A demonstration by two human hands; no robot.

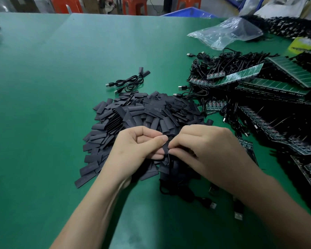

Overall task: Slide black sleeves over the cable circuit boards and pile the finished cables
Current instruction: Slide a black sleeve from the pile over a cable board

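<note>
My left hand (138,146) pinches a black sleeve (166,149) between thumb and fingers, just in front of a big heap of flat black sleeves (136,115). My right hand (206,148) meets it from the right and pinches the end of a black cable (169,169) at the sleeve's mouth; the circuit board is hidden by my fingers. That cable hangs down to a loose coil (185,193) with a USB plug (212,205). Two sleeved cables (129,82) lie beyond the heap.
Green circuit board strips (241,77) with tangled black cables (221,60) cover the table's right side. A clear plastic bag (224,33) and a yellow tape roll (303,44) lie at the far right. A blue bin (188,12) and orange stools (135,5) stand behind the green table (43,87).
</note>
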